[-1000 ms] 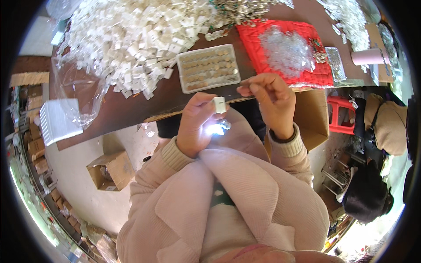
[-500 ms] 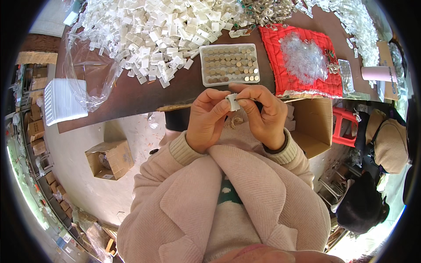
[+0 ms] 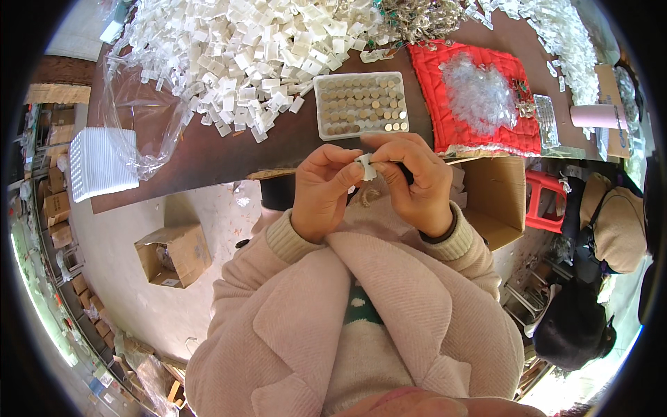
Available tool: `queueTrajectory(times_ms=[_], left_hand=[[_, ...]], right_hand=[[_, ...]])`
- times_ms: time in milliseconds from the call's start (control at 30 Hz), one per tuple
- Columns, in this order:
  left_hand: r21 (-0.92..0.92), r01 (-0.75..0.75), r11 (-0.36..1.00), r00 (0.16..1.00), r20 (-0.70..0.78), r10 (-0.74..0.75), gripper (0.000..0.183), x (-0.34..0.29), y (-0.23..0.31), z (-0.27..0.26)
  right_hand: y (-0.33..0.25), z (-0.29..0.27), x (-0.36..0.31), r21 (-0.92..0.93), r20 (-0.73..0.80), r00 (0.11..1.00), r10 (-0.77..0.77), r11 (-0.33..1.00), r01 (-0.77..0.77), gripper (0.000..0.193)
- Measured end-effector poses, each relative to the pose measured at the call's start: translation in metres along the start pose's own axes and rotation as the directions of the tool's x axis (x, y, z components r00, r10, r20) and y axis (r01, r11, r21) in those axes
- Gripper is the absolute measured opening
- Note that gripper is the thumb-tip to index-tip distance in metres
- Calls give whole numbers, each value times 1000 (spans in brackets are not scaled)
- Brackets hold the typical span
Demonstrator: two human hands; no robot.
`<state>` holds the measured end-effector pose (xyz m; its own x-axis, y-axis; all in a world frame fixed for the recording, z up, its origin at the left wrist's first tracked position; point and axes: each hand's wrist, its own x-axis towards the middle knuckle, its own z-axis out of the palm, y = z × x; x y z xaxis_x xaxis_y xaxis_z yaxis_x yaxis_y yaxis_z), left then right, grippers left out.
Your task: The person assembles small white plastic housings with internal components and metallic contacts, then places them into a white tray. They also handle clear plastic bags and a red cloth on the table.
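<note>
Between my two hands, above the table's near edge, is a small white plastic piece [image 3: 365,167]. My left hand [image 3: 324,191] pinches it from the left with thumb and index finger. From the right, the thumb and fingers of my right hand [image 3: 418,184] close on the same piece. Whether a smaller part sits inside it is hidden by the fingers. Just beyond my hands lies a shallow white tray [image 3: 317,104] holding rows of round, coin-like metal discs [image 3: 358,105]. A large heap of similar white plastic pieces [image 3: 257,62] spreads over the table behind it.
A red quilted cloth [image 3: 434,97] bears a pile of clear plastic bits [image 3: 483,94]. Tangled metal parts [image 3: 420,17] lie at the back. Stacked white trays [image 3: 104,163] stand at left. Below are cardboard boxes [image 3: 184,254] and a red stool [image 3: 545,201]. Another person [image 3: 573,323] is at right.
The white plastic piece has shifted slightly left and turned in my fingers. My right index finger has lifted a little and reaches farther over the piece.
</note>
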<state>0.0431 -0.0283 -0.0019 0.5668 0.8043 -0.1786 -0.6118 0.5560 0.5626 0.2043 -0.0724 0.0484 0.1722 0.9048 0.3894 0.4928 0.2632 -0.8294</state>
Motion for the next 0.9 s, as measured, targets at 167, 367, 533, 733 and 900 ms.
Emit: queueTrajectory(times_ms=[167, 367, 533, 733, 900], left_hand=[[74, 7, 997, 999, -45, -3, 18, 2, 7, 0], [-56, 114, 992, 993, 45, -111, 19, 7, 28, 4], [-70, 197, 978, 980, 42, -194, 20, 8, 40, 2], [-12, 152, 988, 988, -1, -152, 18, 3, 45, -1], [-9, 181, 983, 983, 14, -181, 18, 7, 55, 5]], right_hand=[[1, -3, 9, 3, 87, 996, 14, 1000, -14, 12], [31, -38, 83, -333, 66, 995, -72, 939, 90, 11], [84, -16, 143, -660, 322, 935, 148, 744, 109, 21], [102, 2, 155, -699, 319, 919, 230, 713, 64, 26], [69, -44, 138, -412, 272, 915, 299, 895, -170, 11]])
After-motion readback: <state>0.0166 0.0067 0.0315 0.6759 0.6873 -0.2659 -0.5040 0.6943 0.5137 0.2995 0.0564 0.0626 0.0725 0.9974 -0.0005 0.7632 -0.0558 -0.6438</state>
